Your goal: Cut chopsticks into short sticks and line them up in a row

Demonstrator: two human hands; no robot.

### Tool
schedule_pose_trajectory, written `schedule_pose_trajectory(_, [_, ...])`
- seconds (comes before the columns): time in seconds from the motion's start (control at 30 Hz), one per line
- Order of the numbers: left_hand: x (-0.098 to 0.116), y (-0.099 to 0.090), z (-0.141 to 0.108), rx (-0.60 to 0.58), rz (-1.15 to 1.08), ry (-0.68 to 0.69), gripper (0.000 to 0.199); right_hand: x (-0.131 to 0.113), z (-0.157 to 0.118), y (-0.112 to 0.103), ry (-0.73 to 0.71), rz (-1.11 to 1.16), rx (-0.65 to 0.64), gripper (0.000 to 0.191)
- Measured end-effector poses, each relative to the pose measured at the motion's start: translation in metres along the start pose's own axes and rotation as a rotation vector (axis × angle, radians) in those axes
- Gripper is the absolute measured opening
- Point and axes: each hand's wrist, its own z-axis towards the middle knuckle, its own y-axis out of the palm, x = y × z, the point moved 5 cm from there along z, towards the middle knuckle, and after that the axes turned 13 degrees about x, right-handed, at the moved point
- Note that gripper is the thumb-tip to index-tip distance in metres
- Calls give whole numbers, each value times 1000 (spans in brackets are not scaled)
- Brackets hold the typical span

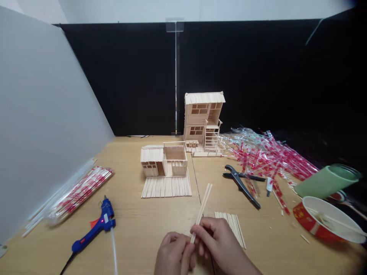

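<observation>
A pair of pale wooden chopsticks slants upward between my hands at the front of the table. My right hand pinches them around their lower middle, thumb on top. At their bottom end, the closed thumb and fingers of my left hand grip them. Partly behind my right hand lies a flat row of cut wooden sticks. Farther back sits a small stick-built house with a walled yard and a slatted deck in front.
A two-storey stick house stands by the black back panel. To the left lie a blue glue gun and wrapped chopsticks. Black-handled cutters, a heap of red-and-clear wrappers, a green cup and a red paper bowl occupy the right.
</observation>
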Motion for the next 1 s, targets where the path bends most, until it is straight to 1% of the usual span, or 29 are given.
schedule_pose_trajectory(0.1, [-13,6,-16,62,107,51,40,5,3,2,26,-93,22,44])
schedule_pose_trajectory(0.17, [-23,8,-22,62,185,52,41,4,4,0,-7,-168,40,41])
schedule_pose_trajectory(0.2, [-27,8,-22,30,226,37,40,3,4,-2,-35,-205,46,40])
schedule_pose_trajectory(0.27, [-32,4,-17,-84,319,-21,37,2,1,-6,-92,-263,49,39])
schedule_pose_trajectory(0.33, [-34,-4,-5,-219,436,-108,33,3,-4,-11,-131,-298,64,37])
schedule_pose_trajectory(0.4, [-31,-10,8,-338,547,-180,31,7,-11,-19,-142,-309,99,36])
schedule_pose_trajectory(0.47, [-26,-11,21,-421,625,-187,31,13,-19,-26,-144,-296,134,37])
schedule_pose_trajectory(0.57, [-21,-4,35,-468,718,-130,31,24,-30,-38,-134,-263,166,42])
schedule_pose_trajectory(0.67, [-21,0,40,-447,761,-98,34,33,-36,-59,-137,-297,247,45])
schedule_pose_trajectory(0.73, [-22,-4,41,-403,773,-117,37,35,-37,-83,-173,-376,366,44])
schedule_pose_trajectory(0.8, [-26,-10,41,-337,803,-160,38,38,-36,-110,-219,-484,510,42])
schedule_pose_trajectory(0.87, [-33,-16,38,-259,824,-192,41,44,-34,-135,-211,-598,589,35])
schedule_pose_trajectory(0.93, [-39,-17,33,-165,772,-200,41,51,-30,-150,-167,-686,586,31])
schedule_pose_trajectory(1.0, [-41,-14,27,-56,616,-173,41,54,-25,-155,-135,-720,551,30])
